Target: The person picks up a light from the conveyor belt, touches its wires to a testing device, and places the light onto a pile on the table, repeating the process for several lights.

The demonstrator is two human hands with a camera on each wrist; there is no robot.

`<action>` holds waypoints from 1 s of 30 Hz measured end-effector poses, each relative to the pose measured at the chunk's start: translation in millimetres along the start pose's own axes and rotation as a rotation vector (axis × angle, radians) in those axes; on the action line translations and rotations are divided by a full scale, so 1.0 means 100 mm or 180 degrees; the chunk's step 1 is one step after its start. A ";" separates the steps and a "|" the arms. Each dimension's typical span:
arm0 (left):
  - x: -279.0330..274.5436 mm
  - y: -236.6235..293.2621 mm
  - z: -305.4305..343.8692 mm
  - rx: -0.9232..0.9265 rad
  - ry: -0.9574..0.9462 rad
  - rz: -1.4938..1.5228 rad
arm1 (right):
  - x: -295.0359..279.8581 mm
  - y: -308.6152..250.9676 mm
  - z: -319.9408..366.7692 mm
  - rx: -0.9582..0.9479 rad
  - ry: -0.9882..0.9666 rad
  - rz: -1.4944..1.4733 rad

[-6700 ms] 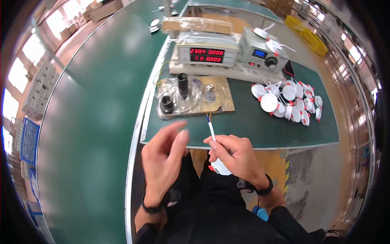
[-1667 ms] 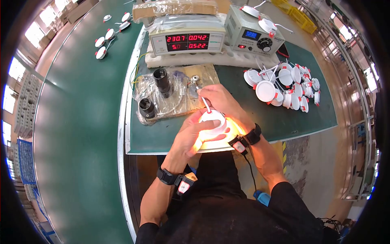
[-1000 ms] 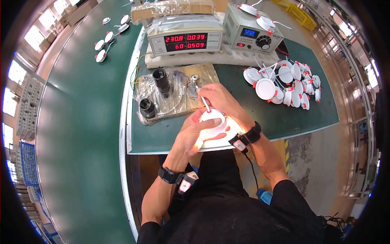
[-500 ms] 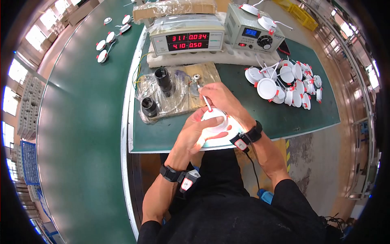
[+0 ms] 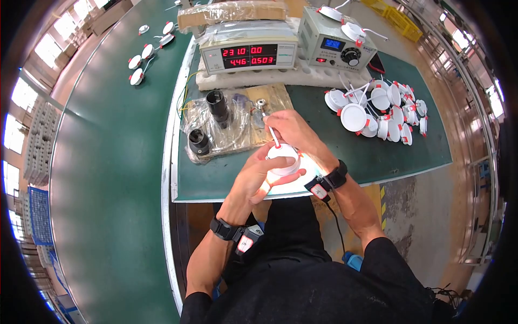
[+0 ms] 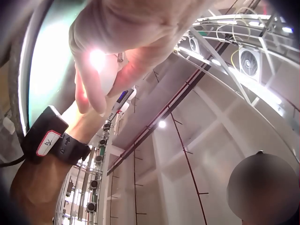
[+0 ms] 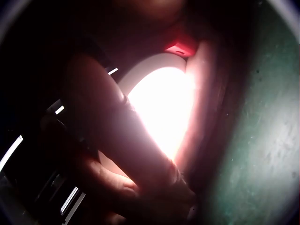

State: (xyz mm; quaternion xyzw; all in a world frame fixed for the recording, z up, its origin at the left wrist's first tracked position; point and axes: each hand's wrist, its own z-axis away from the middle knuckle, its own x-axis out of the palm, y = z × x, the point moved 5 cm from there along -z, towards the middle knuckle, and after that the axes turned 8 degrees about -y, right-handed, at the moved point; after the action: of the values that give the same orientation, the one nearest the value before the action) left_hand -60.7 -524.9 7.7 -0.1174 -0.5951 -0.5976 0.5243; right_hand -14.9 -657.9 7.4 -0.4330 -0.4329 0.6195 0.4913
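Observation:
The left hand [image 5: 253, 175] grips a round white lamp [image 5: 283, 160], thumb over its back and fingers beneath. The lamp is lit; its glow falls on the green bench below and shows as a bright disc [image 7: 164, 108] in the right wrist view. The right hand [image 5: 294, 132] pinches the lamp's white cable [image 5: 274, 137] near its far end, beside a small metal fitting [image 5: 261, 103] on the film-wrapped board [image 5: 243, 141]. The cable's tip is too small to make out. In the left wrist view, the left hand's fingers [image 6: 91, 84] curl round the lamp.
Two black cylinders [image 5: 217, 108] stand on the board's left. Behind it are a meter [image 5: 249, 56] with red digits and a grey box with a dial [image 5: 337, 51]. Several white lamps [image 5: 353, 117] lie piled at the right; others [image 5: 137, 76] lie on the left surface.
Since the earliest frame, the left hand has taken hold of the lamp, and the lamp has come on. The right hand has moved up to the board with the cable. Lately only the meter's digits change.

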 end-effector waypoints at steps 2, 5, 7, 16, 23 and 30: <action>-0.04 -0.03 -0.02 -0.0018 -0.0015 0.0054 | 0.00 -0.01 -0.01 0.0003 -0.0002 0.0055; -0.03 -0.02 -0.02 -0.0013 -0.0004 0.0112 | 0.00 0.00 -0.01 0.0009 0.0001 0.0029; -0.04 -0.03 -0.01 -0.0022 -0.0004 0.0126 | -0.01 0.02 -0.01 0.0017 0.0017 0.0064; -0.05 -0.03 -0.01 0.0000 -0.0090 0.0090 | -0.02 0.06 -0.04 -0.0049 0.0070 0.0158; -0.04 -0.03 -0.01 0.0016 -0.0084 -0.0022 | -0.03 0.10 -0.06 -0.0069 0.0103 0.0205; -0.07 -0.04 -0.02 -0.0015 -0.0060 -0.0110 | -0.03 0.09 -0.06 -0.0045 0.0064 0.0190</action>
State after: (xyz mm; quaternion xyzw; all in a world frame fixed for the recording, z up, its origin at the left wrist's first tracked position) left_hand -60.3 -524.2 -0.4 -0.1140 -0.6005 -0.6069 0.5080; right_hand -10.4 -661.2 -2.5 -0.4553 -0.4192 0.6264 0.4738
